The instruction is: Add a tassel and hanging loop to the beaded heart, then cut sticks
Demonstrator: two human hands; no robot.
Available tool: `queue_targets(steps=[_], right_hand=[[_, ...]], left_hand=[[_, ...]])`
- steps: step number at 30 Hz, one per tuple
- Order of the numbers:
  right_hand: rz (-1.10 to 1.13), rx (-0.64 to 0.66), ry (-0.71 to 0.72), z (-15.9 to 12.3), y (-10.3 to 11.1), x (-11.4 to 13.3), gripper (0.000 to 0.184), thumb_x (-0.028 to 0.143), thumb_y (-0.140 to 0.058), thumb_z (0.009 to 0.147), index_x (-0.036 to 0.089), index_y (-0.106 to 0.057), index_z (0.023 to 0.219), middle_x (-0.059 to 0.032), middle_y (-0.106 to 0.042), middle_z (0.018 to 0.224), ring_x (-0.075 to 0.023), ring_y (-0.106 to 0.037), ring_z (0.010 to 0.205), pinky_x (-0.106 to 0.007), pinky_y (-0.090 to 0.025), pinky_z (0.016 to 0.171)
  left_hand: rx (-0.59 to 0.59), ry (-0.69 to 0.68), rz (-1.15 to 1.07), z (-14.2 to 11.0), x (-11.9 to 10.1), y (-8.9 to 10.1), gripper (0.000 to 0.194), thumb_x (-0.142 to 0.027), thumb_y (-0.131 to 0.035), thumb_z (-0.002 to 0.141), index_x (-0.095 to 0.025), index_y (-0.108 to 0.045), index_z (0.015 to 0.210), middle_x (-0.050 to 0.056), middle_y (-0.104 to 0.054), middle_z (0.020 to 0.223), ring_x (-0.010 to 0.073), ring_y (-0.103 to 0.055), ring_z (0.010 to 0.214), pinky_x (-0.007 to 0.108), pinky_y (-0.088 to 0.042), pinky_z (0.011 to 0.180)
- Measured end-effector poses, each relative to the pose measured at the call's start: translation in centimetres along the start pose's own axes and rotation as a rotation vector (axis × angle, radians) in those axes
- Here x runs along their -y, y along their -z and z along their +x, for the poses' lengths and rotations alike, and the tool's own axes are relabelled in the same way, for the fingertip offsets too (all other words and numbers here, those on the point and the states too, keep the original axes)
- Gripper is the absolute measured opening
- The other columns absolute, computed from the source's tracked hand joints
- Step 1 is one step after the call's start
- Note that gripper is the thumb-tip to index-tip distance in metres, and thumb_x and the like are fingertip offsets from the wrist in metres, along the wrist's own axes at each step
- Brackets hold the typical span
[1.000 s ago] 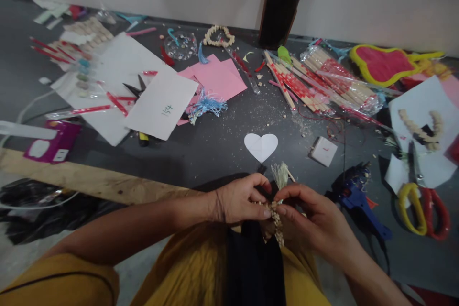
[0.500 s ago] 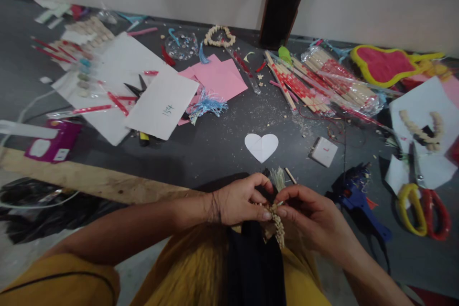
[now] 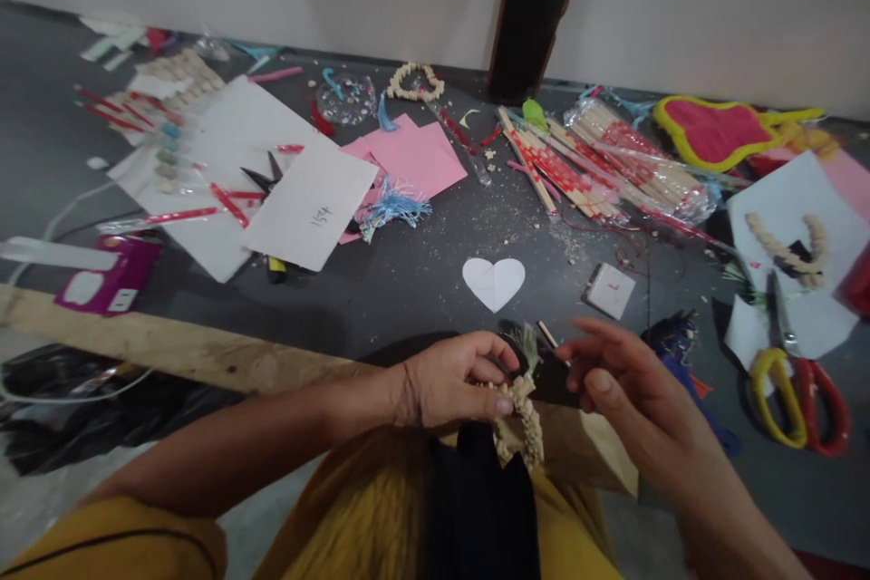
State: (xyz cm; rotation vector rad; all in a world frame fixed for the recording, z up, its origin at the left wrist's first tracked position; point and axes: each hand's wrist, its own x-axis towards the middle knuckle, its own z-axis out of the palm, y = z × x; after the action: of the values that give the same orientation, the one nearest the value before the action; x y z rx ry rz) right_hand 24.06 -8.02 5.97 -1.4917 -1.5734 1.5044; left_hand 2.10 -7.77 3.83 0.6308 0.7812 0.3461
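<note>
My left hand (image 3: pixel 462 381) is closed on a beaded loop (image 3: pixel 528 426) of small cream pieces, pinched between thumb and fingers near my lap. From the top of the loop a pale tassel (image 3: pixel 523 344) sticks up. My right hand (image 3: pixel 625 390) is off the loop, to its right, fingers apart and slightly curled. Near its fingertips a thin wooden stick (image 3: pixel 547 335) lies at the table edge; I cannot tell whether they touch it. Just beyond the hands is a white paper heart (image 3: pixel 493 285). A blue glue gun (image 3: pixel 686 372) lies partly hidden behind my right hand.
Scissors (image 3: pixel 792 381) with yellow and red handles lie at the right. Wooden sticks (image 3: pixel 577 163) in red-marked bundles, pink paper (image 3: pixel 425 159), a blue tassel (image 3: pixel 394 204) and a white card (image 3: pixel 313 199) spread across the table. A dark phone (image 3: pixel 536 18) leans on the wall.
My right hand has let go of the beaded loop and moved right, its fingers spreading. The left hand keeps its grip. The view has shifted slightly.
</note>
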Motion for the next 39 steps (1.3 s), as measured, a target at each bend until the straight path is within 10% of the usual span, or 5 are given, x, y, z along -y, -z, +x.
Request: queue_targets(steps=[8, 19, 39], right_hand=[[-0.073, -0.119, 0.058, -0.6, 0.2, 1.1, 0.026, 0.041, -0.049, 0.086, 0.023, -0.054, 0.104, -0.0055, -0.063, 0.09, -0.014, -0.061, 0.073, -0.023, -0.052, 0.059], [-0.294, -0.238, 0.404, 0.2, -3.4, 2.4, 0.012, 0.029, -0.062, 0.077, 0.022, -0.058, 0.087, 0.0008, -0.062, 0.074, -0.0114, -0.058, 0.061, -0.022, -0.048, 0.057], [-0.6, -0.228, 0.518, -1.5, -7.2, -3.4, 0.004, 0.018, -0.053, 0.08, 0.019, -0.054, 0.076, -0.0021, -0.059, 0.072, -0.0146, -0.055, 0.067, -0.025, -0.044, 0.06]], left_hand=[[-0.123, -0.224, 0.247, -1.7, -2.8, -0.5, 0.027, -0.022, -0.062, 0.077, -0.015, -0.05, 0.1, 0.005, -0.063, 0.091, 0.0122, -0.059, 0.081, 0.023, -0.044, 0.072], [-0.408, -0.874, 1.499, -1.8, -1.7, -0.7, 0.022, -0.014, -0.035, 0.09, -0.015, -0.055, 0.101, 0.006, -0.064, 0.105, 0.0154, -0.057, 0.101, 0.036, -0.036, 0.102], [-0.444, -0.787, 1.586, -1.1, 5.6, 1.2, 0.031, -0.019, -0.029, 0.093, -0.017, -0.052, 0.113, 0.004, -0.061, 0.116, 0.0138, -0.05, 0.114, 0.036, -0.028, 0.108]])
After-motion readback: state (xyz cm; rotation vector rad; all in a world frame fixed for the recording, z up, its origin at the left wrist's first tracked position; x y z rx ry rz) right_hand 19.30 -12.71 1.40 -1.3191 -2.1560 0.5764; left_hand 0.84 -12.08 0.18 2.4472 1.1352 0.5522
